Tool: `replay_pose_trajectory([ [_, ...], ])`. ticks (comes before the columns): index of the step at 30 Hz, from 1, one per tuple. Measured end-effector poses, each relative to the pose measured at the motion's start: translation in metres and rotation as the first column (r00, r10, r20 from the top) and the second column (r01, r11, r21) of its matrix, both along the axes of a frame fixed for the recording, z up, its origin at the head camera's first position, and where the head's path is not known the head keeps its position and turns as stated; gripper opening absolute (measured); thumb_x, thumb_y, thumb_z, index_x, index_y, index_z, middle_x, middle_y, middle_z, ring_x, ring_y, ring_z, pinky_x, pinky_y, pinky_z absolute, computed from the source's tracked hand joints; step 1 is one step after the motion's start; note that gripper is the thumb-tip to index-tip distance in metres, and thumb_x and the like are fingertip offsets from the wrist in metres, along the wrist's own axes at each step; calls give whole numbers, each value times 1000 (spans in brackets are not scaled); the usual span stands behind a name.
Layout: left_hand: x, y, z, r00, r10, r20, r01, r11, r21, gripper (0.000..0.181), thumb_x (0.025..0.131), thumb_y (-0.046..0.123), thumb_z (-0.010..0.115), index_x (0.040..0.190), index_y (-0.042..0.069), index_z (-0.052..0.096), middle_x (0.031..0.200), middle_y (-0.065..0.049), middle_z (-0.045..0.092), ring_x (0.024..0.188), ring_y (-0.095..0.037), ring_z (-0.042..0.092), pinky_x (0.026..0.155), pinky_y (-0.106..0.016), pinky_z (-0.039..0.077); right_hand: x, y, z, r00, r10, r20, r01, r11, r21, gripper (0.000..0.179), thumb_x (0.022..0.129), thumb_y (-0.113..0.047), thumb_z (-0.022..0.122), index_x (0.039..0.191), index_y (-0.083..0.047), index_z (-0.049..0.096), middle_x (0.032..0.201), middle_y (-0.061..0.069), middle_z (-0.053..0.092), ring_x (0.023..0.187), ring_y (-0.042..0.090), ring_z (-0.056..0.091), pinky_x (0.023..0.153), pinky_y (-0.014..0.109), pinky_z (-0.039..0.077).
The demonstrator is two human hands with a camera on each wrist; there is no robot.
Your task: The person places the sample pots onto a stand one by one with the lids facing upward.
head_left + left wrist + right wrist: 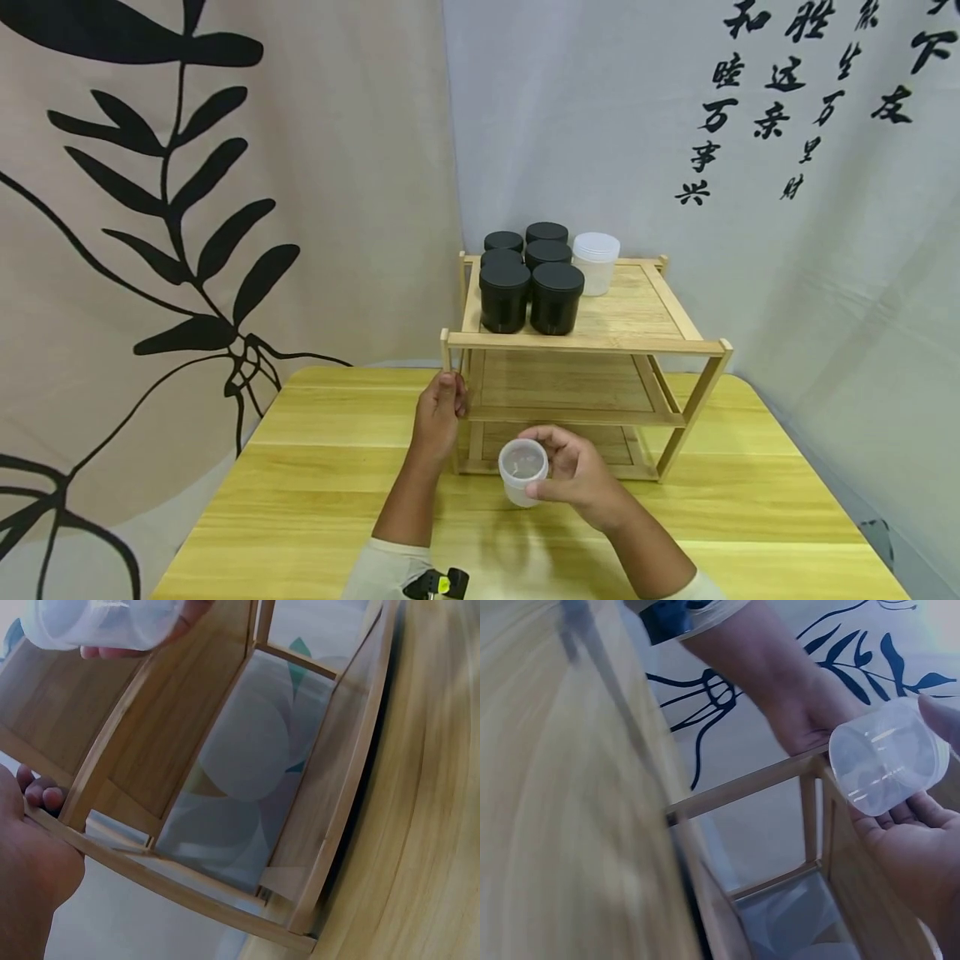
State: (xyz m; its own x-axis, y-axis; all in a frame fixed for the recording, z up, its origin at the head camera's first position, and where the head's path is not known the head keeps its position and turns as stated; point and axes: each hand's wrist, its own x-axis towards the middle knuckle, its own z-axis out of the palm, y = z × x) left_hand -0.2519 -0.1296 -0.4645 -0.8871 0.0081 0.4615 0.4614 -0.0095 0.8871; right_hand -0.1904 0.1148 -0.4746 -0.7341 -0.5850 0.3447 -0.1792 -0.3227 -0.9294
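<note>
A three-tier wooden shelf rack (630, 312) stands on the table. My left hand (438, 417) grips its left front post near the middle tier; the left wrist view shows that hand (37, 859) with fingers curled around the wooden side frame (180, 895). My right hand (581, 475) holds a small translucent plastic jar (517, 487) in front of the lower tiers, thumb on the near side and fingers behind. In the right wrist view the jar (881, 761) appears see-through, between thumb and fingers of the right hand (922, 855). Whether it has a lid I cannot tell.
Several black lidded jars (557, 300) are grouped on the left of the top tier. Beside them stands a white translucent lidded jar (596, 265). The yellow wood-grain table (315, 492) extends to both sides; printed cloth (360, 183) hangs behind.
</note>
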Motion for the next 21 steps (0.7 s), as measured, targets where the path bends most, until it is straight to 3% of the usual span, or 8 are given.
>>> replay_pose_trajectory([
  [13, 2, 0, 1, 999, -17, 29, 16, 1000, 18, 61, 117, 50, 25, 94, -3, 44, 76, -4, 35, 70, -12, 37, 70, -26, 35, 2, 11, 20, 992, -113, 51, 111, 993, 49, 54, 94, 9, 76, 142, -2, 55, 131, -2, 68, 117, 12, 68, 101, 29, 59],
  [21, 1, 0, 1, 1000, -8, 19, 7, 1000, 9, 64, 116, 51, 24, 95, -5, 44, 76, -3, 35, 70, -12, 37, 69, -27, 35, 10, 22, 43, 988, -150, 47, 145, 986, 87, 53, 94, 10, 76, 141, 1, 54, 132, -2, 69, 115, 13, 70, 98, 28, 61],
])
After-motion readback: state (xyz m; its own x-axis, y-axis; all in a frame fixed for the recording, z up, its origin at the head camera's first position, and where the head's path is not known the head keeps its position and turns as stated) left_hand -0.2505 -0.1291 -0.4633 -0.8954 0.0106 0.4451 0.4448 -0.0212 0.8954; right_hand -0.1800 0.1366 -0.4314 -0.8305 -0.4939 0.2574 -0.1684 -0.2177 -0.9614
